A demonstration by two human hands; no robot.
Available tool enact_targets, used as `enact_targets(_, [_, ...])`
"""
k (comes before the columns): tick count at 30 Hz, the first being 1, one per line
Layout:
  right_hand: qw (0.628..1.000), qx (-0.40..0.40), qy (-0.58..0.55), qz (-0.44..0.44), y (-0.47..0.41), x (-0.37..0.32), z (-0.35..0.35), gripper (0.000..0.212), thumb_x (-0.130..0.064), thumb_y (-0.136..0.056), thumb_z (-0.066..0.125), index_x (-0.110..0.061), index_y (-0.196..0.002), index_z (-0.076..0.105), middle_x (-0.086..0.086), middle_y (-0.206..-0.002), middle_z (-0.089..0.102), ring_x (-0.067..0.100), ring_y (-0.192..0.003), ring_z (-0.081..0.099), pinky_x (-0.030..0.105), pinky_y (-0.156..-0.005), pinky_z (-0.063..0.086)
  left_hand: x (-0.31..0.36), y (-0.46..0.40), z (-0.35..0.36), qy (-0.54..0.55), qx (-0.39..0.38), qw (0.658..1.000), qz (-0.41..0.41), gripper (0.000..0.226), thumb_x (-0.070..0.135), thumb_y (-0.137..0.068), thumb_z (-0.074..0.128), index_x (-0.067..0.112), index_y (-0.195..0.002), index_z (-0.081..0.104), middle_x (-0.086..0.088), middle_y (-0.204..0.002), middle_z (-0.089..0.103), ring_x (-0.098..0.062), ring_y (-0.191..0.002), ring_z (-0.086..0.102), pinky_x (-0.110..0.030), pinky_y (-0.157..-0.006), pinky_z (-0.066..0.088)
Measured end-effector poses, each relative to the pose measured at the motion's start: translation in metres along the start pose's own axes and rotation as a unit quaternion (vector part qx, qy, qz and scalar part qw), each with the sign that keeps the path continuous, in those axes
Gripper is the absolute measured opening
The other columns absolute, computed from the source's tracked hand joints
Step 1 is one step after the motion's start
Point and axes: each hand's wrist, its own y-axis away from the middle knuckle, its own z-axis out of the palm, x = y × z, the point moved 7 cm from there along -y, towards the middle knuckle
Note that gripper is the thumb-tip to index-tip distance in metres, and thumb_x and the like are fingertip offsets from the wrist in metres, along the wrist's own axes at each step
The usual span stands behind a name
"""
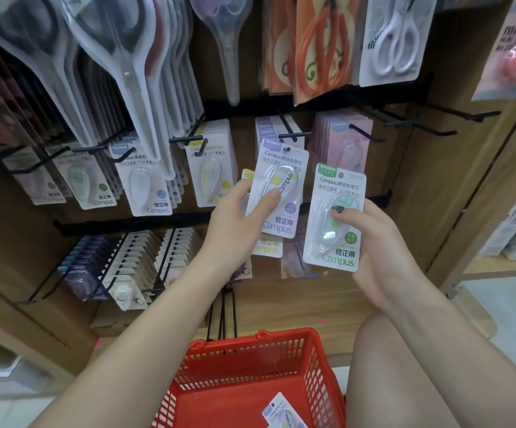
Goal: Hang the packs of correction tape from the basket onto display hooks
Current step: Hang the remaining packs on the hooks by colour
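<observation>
Gripping glossy blister-carded packs (278,193), hands (235,217) above red lattice basket (250,366).

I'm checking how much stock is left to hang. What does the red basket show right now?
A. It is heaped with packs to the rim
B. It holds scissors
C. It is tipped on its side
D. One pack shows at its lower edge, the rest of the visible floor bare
D: in the red basket a single pack shows at the frame's bottom edge; the left hand and right hand each hold others.

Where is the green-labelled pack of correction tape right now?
In the head view, the green-labelled pack sits right of centre, held in the right hand, beside the purple-labelled pack in the left hand.
</observation>
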Motion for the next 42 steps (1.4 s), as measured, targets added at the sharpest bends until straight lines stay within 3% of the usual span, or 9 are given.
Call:
enact_targets(3, [1.0,0.009,-0.001,0.008,-0.001,0.003,0.003,0.033,-0.009,-0.099,0.058,-0.01,-0.131,0.065,0.022,-0.122,0.072,0.036,-0.092,0.071,0.036,-0.05,0.052,-0.006,-0.012,0.001,-0.065,0.014,0.998,-0.022,0.021,0.048,-0.103,0.058,0.036,-0.116,0.069,0.02,-0.097,0.076,0.002,-0.091,0.071,-0.021,-0.081,0.059])
enact_targets(6, [1.0,0.008,0.004,0.013,-0.003,0.006,0.008,0.032,-0.01,-0.099,0.059,-0.012,-0.13,0.066,0.018,-0.121,0.074,0.04,-0.096,0.073,0.046,-0.062,0.055,-0.012,-0.028,0.003,-0.174,-0.008,0.983,-0.052,0.04,0.063,-0.101,0.047,0.034,-0.117,0.07,0.008,-0.095,0.076,-0.011,-0.09,0.071,-0.041,-0.086,0.06])
enact_targets(12, [0.999,-0.007,0.035,0.009,-0.004,0.012,0.028,0.037,-0.018,-0.09,0.069,-0.016,-0.127,0.069,0.025,-0.122,0.069,0.043,-0.092,0.069,0.066,-0.071,0.048,-0.018,-0.023,-0.01,-0.3,-0.052,0.946,-0.116,0.062,0.079,-0.094,0.04,0.023,-0.108,0.063,0.011,-0.091,0.061,-0.005,-0.088,0.059,-0.026,-0.069,0.043])
enact_targets(16, [0.999,-0.034,0.031,0.017,-0.001,0.024,0.053,0.033,-0.007,-0.099,0.056,-0.018,-0.128,0.069,0.01,-0.119,0.076,0.032,-0.106,0.073,0.055,-0.084,0.058,-0.015,0.005,-0.044,-0.258,-0.01,0.96,-0.105,0.05,0.072,-0.099,0.036,0.027,-0.104,0.058,0.02,-0.085,0.054,0.005,-0.078,0.051,-0.018,-0.068,0.035])
enact_targets(19, [0.997,-0.047,0.056,0.013,0.0,0.04,0.08,0.03,-0.005,-0.098,0.059,-0.016,-0.125,0.069,0.008,-0.118,0.077,0.032,-0.111,0.073,0.062,-0.1,0.055,-0.012,0.029,-0.061,-0.124,-0.03,0.989,-0.074,0.055,0.067,-0.102,0.033,0.025,-0.106,0.068,0.019,-0.102,0.068,0.011,-0.094,0.06,-0.015,-0.08,0.038])
enact_targets(24, [0.996,-0.046,0.079,0.002,0.002,0.065,0.126,0.027,-0.005,-0.1,0.062,-0.015,-0.125,0.067,0.005,-0.112,0.079,0.024,-0.107,0.076,0.058,-0.099,0.057,-0.019,0.053,-0.084,-0.057,-0.048,0.997,-0.024,0.028,0.043,-0.096,0.064,0.037,-0.124,0.063,0.028,-0.117,0.071,0.009,-0.111,0.064,-0.012,-0.088,0.049])
enact_targets(30, [0.993,-0.083,0.076,0.039,0.004,0.082,0.167,0.031,-0.023,-0.111,0.045,-0.025,-0.125,0.073,0.002,-0.114,0.079,0.022,-0.106,0.076,0.046,-0.089,0.063,-0.032,0.065,-0.127,0.012,-0.008,1.0,-0.019,0.04,0.013,-0.092,0.074,0.027,-0.128,0.061,0.013,-0.117,0.075,-0.011,-0.11,0.073,-0.025,-0.082,0.06])
enact_targets(36, [0.973,-0.147,0.001,0.176,0.008,0.108,0.186,0.034,-0.035,-0.11,0.047,-0.021,-0.134,0.067,0.012,-0.124,0.075,0.034,-0.112,0.073,0.057,-0.103,0.055,-0.036,0.072,-0.154,0.053,-0.002,0.997,-0.049,0.038,0.033,-0.097,0.059,0.028,-0.134,0.056,0.008,-0.123,0.074,-0.017,-0.109,0.074,-0.036,-0.08,0.062])
enact_targets(42, [0.97,-0.18,0.006,0.165,0.003,0.114,0.195,0.034,-0.029,-0.108,0.052,-0.011,-0.131,0.069,0.02,-0.129,0.071,0.043,-0.124,0.064,0.069,-0.113,0.039,-0.044,0.076,-0.163,0.103,-0.012,0.992,-0.072,0.04,0.042,-0.102,0.057,0.035,-0.141,0.05,0.005,-0.136,0.067,-0.023,-0.121,0.069,-0.056,-0.096,0.057])
